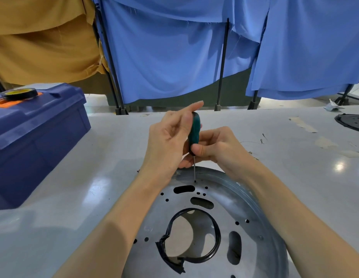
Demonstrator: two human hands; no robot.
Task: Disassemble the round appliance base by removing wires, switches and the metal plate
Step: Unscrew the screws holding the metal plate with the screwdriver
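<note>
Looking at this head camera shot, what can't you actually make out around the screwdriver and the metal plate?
Head view:
Screwdriver tip on the metal plate: too small to show any screw.
Left hand: its own fingers hide whether it grips the handle; the right hand does.
Plate's near rim: cut off by the bottom edge, partly behind the forearms.
Black round part: cut by the right edge.

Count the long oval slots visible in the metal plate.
3 slots: one nearest the screwdriver tip, one just below it, one right of the black ring. Forearms may hide others.
</note>
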